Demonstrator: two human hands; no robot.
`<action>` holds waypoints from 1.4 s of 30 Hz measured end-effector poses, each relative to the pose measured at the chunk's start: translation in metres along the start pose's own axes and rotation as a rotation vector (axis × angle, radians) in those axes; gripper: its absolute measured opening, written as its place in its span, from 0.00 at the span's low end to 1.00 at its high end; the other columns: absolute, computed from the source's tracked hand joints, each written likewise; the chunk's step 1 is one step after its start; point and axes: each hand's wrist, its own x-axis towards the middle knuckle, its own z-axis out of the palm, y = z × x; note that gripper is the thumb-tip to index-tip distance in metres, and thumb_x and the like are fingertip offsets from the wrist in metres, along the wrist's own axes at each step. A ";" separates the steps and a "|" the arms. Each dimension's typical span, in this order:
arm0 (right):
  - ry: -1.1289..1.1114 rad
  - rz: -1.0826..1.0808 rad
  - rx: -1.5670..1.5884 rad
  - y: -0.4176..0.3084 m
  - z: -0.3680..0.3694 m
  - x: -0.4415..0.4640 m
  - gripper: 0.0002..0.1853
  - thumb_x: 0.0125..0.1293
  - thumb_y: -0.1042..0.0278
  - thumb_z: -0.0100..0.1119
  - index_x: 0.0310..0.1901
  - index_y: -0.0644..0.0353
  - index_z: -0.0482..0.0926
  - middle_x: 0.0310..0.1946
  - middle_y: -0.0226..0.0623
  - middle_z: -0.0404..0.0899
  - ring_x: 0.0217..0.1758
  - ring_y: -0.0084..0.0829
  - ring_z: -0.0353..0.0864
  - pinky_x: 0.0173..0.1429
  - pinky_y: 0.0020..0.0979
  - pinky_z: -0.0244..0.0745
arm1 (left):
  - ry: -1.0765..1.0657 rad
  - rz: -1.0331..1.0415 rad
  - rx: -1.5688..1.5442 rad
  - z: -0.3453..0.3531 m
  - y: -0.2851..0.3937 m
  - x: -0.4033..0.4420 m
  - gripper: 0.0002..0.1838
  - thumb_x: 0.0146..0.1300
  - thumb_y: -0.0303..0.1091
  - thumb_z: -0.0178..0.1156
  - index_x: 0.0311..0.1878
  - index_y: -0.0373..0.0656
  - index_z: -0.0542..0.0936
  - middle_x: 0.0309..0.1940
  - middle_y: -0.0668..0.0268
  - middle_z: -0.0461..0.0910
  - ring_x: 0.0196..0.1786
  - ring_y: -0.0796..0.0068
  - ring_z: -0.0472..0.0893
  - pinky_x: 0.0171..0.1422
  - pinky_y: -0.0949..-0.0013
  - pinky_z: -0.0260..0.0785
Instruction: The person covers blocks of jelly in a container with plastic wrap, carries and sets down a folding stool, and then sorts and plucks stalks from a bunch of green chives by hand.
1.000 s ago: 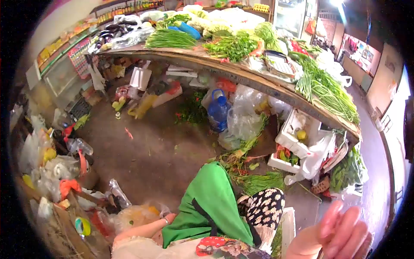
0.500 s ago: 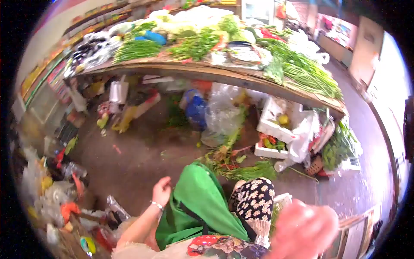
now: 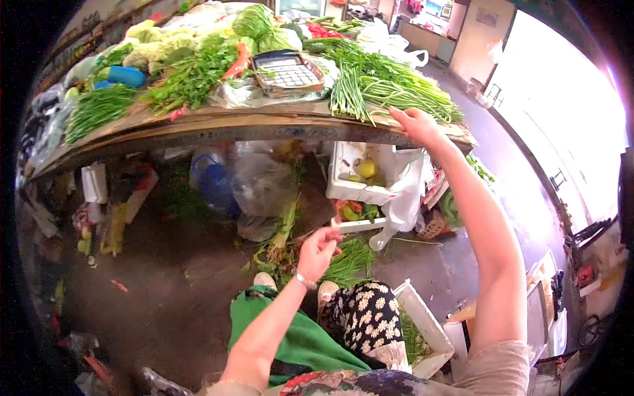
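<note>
My right hand reaches out to the front edge of the vegetable stall, its fingers stretched toward a pile of long thin green stems. It looks empty, and whether the fingertips touch the stems I cannot tell. My left hand, wearing a bracelet at the wrist, hangs in the air above my knees. Its fingers are loosely bent and apart, with nothing in them. Below it, loose long greens lie on the floor. A shorter bunch of green stalks lies left of my right hand.
On the stall are a large-keyed calculator or scale, leafy herbs, cabbage and chives. White foam boxes with produce stand beneath the wooden edge. Another foam box is beside my right knee.
My view has turned right and moved closer to the stall. My right hand has gone from near my lap out to the stall edge. My left hand has risen forward.
</note>
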 end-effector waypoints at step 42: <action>-0.068 0.142 0.969 0.042 0.106 -0.144 0.13 0.55 0.79 0.56 0.43 0.62 0.74 0.34 0.33 0.77 0.31 0.25 0.76 0.33 0.27 0.72 | -0.330 -0.255 -0.192 -0.009 -0.012 0.023 0.19 0.68 0.37 0.56 0.60 0.44 0.73 0.45 0.62 0.82 0.41 0.73 0.82 0.40 0.70 0.74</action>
